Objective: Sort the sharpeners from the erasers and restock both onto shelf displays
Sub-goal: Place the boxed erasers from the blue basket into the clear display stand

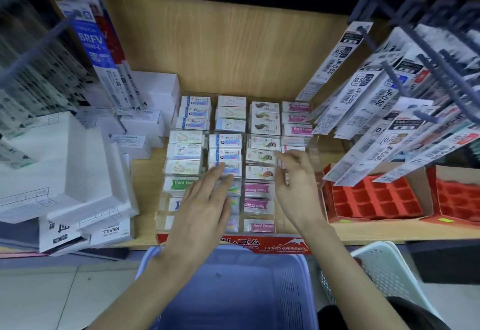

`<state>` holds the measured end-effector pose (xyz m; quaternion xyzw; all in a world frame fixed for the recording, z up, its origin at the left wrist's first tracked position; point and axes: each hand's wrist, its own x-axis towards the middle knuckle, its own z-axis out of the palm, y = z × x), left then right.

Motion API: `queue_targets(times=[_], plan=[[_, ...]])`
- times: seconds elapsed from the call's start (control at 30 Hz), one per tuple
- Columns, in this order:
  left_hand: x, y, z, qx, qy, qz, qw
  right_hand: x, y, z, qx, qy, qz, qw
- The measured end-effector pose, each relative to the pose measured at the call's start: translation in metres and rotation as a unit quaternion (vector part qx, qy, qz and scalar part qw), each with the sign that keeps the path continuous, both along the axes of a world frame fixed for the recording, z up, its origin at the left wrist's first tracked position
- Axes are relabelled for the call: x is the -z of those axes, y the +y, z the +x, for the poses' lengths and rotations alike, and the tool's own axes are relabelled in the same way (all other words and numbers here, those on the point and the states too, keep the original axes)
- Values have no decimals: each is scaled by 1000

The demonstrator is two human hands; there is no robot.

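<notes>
My left hand (205, 199) lies flat in the middle of the frame, fingers straight and close together, holding nothing; its fingertips (225, 171) rest on a blue-striped eraser (225, 157) in the second column from the left of the clear display tray (315, 153). My right hand (296, 181) is just right of centre, fingers loosely stretched and slightly spread, gripping nothing; it hovers over the tray's right-hand columns, blurred, so I cannot tell whether the tips touch anything.

The erasers (259, 145) fill the tray in neat rows at the centre of the frame, four columns wide, lying flat with labels up; pink "Hard Eraser" packs (258, 190) sit between my two hands, a green-labelled one (179, 183) just left of my left hand, fish-printed ones (265, 116) towards the back. A red label strip (275, 245) runs along the tray's near edge.

The tray stands on a wooden shelf (233, 44); white boxes (65, 163) are stacked at the left, and red compartment trays (374, 199) sit at the right of the shelf. Hanging refill packs (363, 90) slant in from the upper right, others (93, 44) from the upper left. A blue basket (233, 290) is at the bottom centre under my forearms; a white basket (384, 264) stands at the lower right beside it.
</notes>
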<state>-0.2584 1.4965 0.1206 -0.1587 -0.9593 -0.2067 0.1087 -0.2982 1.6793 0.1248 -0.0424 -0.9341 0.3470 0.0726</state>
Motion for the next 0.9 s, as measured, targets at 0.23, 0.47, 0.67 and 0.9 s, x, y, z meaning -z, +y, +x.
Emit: queue_targets(times=[0.23,0.47,0.67,0.9], plan=[[-12,27,-17,-22,-37,109,993,2,-6,-9,-205,26,165,964],[-8,11,-9,-36,-68,127,989,9,8,-12,-205,60,103,971],[-2,2,-8,7,-20,40,999,16,15,-2,-258,112,222,934],[5,0,-7,23,-46,16,999,19,14,6,-235,122,256,930]])
